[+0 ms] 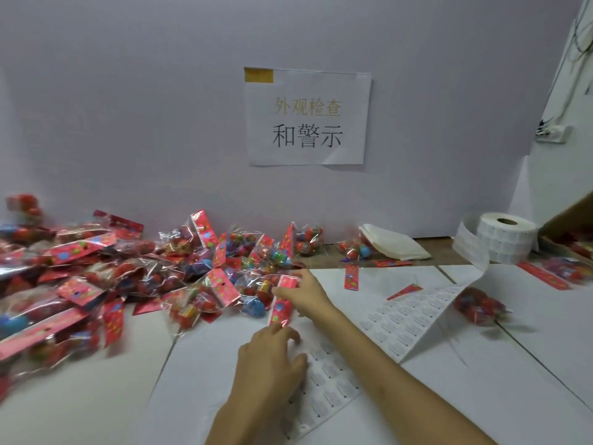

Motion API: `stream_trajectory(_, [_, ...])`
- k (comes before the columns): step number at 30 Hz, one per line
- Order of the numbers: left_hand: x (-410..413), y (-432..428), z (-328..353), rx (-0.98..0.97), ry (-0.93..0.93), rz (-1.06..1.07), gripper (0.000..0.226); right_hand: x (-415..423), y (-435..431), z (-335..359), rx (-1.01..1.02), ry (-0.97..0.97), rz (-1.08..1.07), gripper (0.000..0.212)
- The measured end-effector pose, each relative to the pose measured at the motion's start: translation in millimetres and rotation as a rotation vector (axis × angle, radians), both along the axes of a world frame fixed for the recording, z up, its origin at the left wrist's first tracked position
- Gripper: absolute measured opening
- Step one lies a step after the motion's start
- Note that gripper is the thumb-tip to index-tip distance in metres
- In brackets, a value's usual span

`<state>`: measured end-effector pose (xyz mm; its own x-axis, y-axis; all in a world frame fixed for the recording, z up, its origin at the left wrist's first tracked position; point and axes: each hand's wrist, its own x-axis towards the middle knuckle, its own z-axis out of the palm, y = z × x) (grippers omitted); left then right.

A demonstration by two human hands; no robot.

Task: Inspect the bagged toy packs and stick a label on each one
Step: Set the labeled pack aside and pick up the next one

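Observation:
A big heap of clear bagged toy packs [96,274] with red printed header cards covers the left half of the table. One pack lies at the heap's right edge, and both hands hold its red header card [282,303]. My right hand [308,293] pinches the card's top end. My left hand [272,351] pinches its lower end, fingers curled. A strip of small white labels [404,319] runs from a label roll [505,239] across the table and under my left hand.
A single bagged pack [478,305] lies to the right on the white table [529,380]. Loose red header cards [351,277] and a stack of white liners [394,244] sit near the back wall. Another person's arm [571,213] and more packs [564,268] are at the far right.

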<state>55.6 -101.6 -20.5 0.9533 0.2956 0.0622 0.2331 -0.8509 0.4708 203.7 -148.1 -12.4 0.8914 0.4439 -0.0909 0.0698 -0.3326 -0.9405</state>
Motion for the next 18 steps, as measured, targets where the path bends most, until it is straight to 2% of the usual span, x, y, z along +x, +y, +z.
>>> stream_trajectory(4, [-0.5, 1.3, -2.8, 0.018, -0.025, -0.020, 0.029, -2.8, 6.5, -8.1, 0.041, 0.049, 0.036, 0.030])
stream_trajectory(7, [0.1, 0.0, -1.6, -0.047, -0.073, -0.011, 0.028, -9.4, -2.3, -4.5, 0.109, 0.107, 0.070, 0.015])
stream_trajectory(12, [-1.1, -4.9, 6.5, -0.244, -0.237, 0.019, 0.023, -18.3, -34.5, 8.9, 0.195, 0.025, 0.051, 0.002])
stream_trajectory(16, [-2.7, -5.9, 10.1, -0.317, -0.341, 0.097, 0.023, -20.1, -67.5, 17.3, 0.316, -0.009, -0.070, 0.008])
stream_trajectory(18, [-3.4, -5.6, 12.3, -0.366, -0.379, 0.140, 0.029, -20.4, -81.9, 18.8, 0.363, -0.018, -0.119, 0.015])
